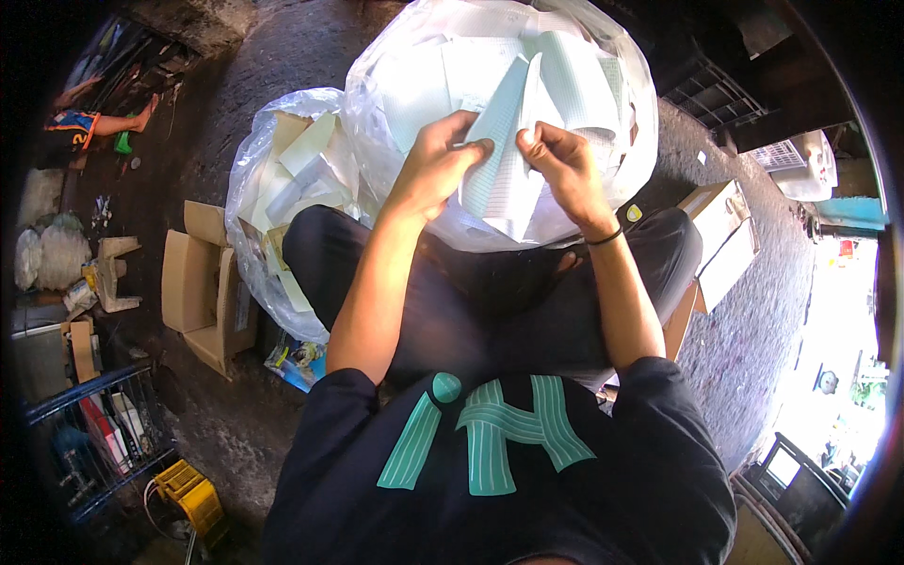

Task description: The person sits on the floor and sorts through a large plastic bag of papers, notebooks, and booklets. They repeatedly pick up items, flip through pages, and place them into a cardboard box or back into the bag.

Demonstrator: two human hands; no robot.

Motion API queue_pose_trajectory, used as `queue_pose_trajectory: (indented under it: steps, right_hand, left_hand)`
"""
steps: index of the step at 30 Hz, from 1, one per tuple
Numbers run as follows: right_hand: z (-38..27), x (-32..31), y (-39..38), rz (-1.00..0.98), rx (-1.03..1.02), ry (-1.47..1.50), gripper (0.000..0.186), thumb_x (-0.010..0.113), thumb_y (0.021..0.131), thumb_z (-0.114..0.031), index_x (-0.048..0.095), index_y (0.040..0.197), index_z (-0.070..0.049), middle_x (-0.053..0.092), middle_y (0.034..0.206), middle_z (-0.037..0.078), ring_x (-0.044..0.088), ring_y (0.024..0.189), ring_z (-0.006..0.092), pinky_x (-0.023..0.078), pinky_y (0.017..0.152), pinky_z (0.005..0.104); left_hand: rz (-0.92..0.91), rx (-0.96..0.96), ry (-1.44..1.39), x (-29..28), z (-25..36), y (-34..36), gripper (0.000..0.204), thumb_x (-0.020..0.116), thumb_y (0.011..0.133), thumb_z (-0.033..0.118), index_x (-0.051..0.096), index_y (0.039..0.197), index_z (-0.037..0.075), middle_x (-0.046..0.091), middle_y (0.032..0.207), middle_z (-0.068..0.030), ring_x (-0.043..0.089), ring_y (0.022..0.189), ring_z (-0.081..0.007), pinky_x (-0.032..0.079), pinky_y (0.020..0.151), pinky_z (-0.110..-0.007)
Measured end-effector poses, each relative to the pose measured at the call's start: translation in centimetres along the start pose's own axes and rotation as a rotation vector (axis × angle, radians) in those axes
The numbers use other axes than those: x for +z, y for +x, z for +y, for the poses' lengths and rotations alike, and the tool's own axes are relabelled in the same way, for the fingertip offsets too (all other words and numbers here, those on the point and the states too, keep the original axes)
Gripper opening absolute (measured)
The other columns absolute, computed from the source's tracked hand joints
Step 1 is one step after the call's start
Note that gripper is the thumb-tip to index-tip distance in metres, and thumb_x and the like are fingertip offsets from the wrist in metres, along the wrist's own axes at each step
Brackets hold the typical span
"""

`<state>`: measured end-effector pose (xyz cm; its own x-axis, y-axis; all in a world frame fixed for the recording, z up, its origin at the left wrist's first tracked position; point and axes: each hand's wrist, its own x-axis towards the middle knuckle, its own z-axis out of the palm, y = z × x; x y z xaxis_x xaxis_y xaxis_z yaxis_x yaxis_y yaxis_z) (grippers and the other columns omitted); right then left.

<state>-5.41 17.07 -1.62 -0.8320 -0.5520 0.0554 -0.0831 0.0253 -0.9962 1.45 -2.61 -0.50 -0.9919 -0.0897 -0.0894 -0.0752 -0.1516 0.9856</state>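
Note:
My left hand [440, 160] grips a sheaf of pale lined paper [504, 193] with its thumb on the front. My right hand [563, 169] pinches the same sheaf at its folded, partly peeled-back edge, thumb near the top. Both hands are over a large clear plastic bag [377, 104] full of loose white and pale green sheets [579, 80], in front of my crossed legs. A smaller translucent bag [247, 174] of cream paper scraps [306, 151] lies at my left, touching the large one.
Open cardboard boxes [193, 292] [730, 245] sit on either side of me. A black crate [711, 99] is upper right; a blue metal rack [94, 395] and yellow object [188, 494] are lower left. Another person's bare leg [122, 125] shows at upper left.

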Motion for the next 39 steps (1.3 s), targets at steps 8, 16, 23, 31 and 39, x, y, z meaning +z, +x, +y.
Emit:
queue_pose_trajectory:
  steps: [8,16,23,31,39]
  right_hand:
    - [-4.0,-10.8,-0.8,0.413,0.003,0.061,0.033,0.065,0.104,-0.026,0.073,0.116,0.003,0.073,0.097,0.004,0.067,0.083,0.0112,0.052,0.075,0.0247]
    - [-1.1,-19.2,-0.7,0.632,-0.201,0.224,0.022,0.067,0.103,-0.021,0.070,0.108,0.000,0.073,0.095,0.008,0.074,0.081,0.0169,0.061,0.068,0.0287]
    - [-2.1,-16.5,1.4,0.474,-0.221,-0.120,0.035,0.069,0.106,-0.028,0.071,0.121,0.003,0.069,0.102,0.001,0.059,0.094,0.0058,0.045,0.083,0.0215]
    - [-6.1,-16.0,1.1,0.594,-0.414,-0.021,0.035,0.068,0.106,-0.028,0.071,0.118,0.005,0.071,0.102,0.003,0.063,0.094,0.0075,0.049,0.083,0.0231]
    - [-12.3,-13.8,0.2,0.598,-0.512,-0.020,0.029,0.066,0.107,-0.023,0.072,0.121,0.002,0.073,0.099,0.005,0.066,0.090,0.0098,0.052,0.080,0.0236]
  left_hand:
    - [0.558,0.003,0.366,-6.1,1.4,0.9,0.029,0.063,0.099,0.007,0.070,0.123,-0.007,0.075,0.104,-0.0162,0.069,0.089,-0.0204,0.054,0.081,-0.035]
    - [0.987,0.074,0.205,-13.8,-0.3,0.6,0.014,0.060,0.099,0.004,0.069,0.098,-0.006,0.072,0.088,-0.0110,0.068,0.075,-0.0194,0.055,0.071,-0.034]
    - [1.024,0.433,0.416,-12.3,-1.0,0.8,0.012,0.058,0.104,0.001,0.068,0.109,-0.003,0.071,0.093,-0.0055,0.064,0.082,-0.0123,0.051,0.075,-0.031]
    - [1.009,0.983,1.069,-3.4,0.7,0.1,0.030,0.065,0.088,-0.006,0.074,0.115,0.005,0.065,0.098,-0.0128,0.067,0.083,-0.0308,0.055,0.071,-0.041]
    - [-0.078,0.545,1.004,6.2,-3.1,-1.3,0.026,0.070,0.096,0.014,0.073,0.121,0.006,0.068,0.117,-0.0130,0.070,0.103,-0.0294,0.058,0.086,-0.040]
